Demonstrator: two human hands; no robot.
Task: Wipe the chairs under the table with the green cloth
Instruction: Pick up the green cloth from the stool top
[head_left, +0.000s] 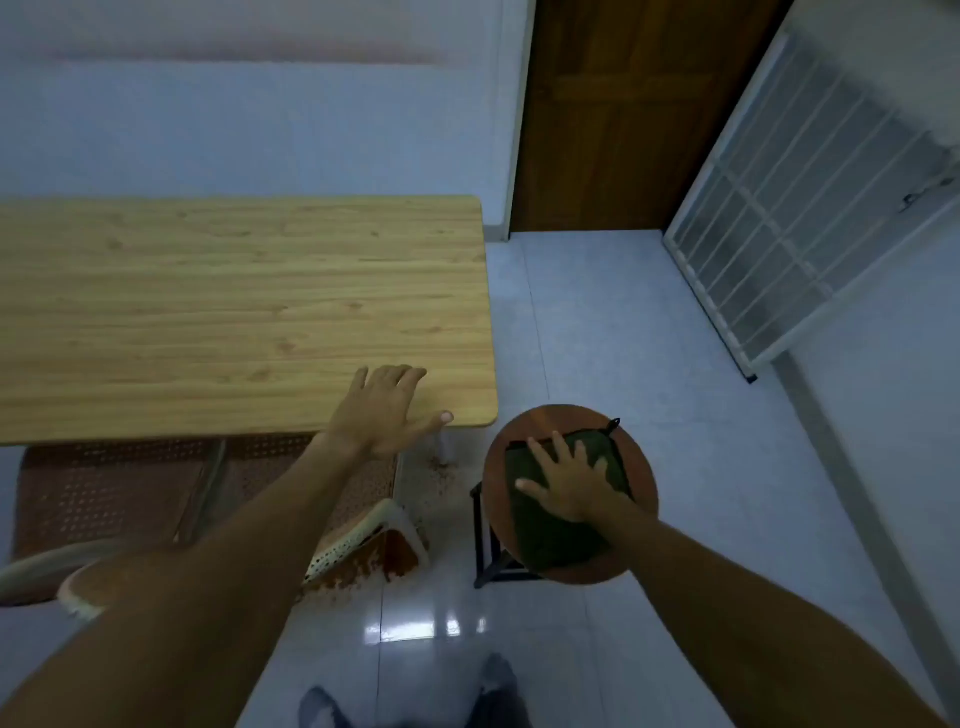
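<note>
The green cloth (550, 525) is dark green and folded into a rough square with a thin dark edge along its far side. It lies flat on the round brown seat of a stool (639, 519), near the right corner of the wooden table (234, 312). The right hand (571, 483) lies flat on top of the cloth, with its fingers spread wide and not curled around anything. The left hand (387, 410) rests flat on the near edge of the table, fingers also spread wide and holding nothing. Under the table on the left are reddish chairs (109, 493) with little holes in the seats. The floor (701, 364) is shiny pale tile.
</note>
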